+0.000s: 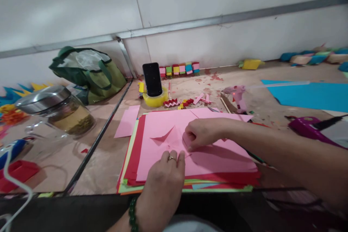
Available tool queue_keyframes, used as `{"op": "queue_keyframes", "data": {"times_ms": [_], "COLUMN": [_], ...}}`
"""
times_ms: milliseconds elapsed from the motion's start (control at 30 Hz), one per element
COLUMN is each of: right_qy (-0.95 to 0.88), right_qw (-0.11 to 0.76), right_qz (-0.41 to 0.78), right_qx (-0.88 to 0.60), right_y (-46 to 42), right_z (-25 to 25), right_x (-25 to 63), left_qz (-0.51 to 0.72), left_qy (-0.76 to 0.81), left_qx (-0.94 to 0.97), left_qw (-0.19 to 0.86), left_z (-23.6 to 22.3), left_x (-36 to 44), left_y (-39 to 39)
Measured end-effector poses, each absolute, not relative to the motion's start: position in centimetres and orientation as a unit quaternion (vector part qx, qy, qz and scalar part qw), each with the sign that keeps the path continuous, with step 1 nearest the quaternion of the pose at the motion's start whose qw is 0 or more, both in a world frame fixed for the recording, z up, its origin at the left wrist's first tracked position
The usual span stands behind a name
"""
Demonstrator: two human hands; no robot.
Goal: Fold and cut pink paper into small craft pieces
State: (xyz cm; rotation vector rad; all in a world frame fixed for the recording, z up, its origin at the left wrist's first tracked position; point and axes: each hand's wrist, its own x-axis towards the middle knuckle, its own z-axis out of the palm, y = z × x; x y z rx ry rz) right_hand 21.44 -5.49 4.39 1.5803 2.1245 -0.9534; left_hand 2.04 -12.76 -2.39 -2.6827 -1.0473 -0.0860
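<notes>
My right hand [202, 132] is closed, its fingertips pinching a small pink paper piece [186, 140] just above the pink sheets. Its far end is hidden by the fingers. My left hand [165, 174], with a ring and a green bead bracelet, lies palm down, fingers stretched out and pressing near that piece. Under both hands is a stack of coloured paper [152, 163], pink on top, with red, green and yellow edges below. Another creased pink paper piece [163, 136] stands up slightly from the stack, left of my right hand.
A phone [152, 79] leans in a yellow tape roll [154, 98] behind the stack. A pink glue gun [238, 98] stands behind my right arm. At left are a glass jar [70, 116] and a green bag [106, 87]; blue paper [307, 94] lies far right.
</notes>
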Motion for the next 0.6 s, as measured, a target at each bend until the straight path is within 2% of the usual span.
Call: {"op": "queue_keyframes", "data": {"times_ms": [600], "right_qy": [0.752], "right_qw": [0.152], "right_qz": [-0.334], "right_qx": [0.548], "right_y": [-5.54], "right_z": [4.08], "right_x": [21.61], "left_qz": [-0.025], "left_qy": [-0.361], "left_qx": [-0.928], "left_qw": [0.093], "left_z": [-2.13], "left_x": [2.04], "left_y": [-12.72]}}
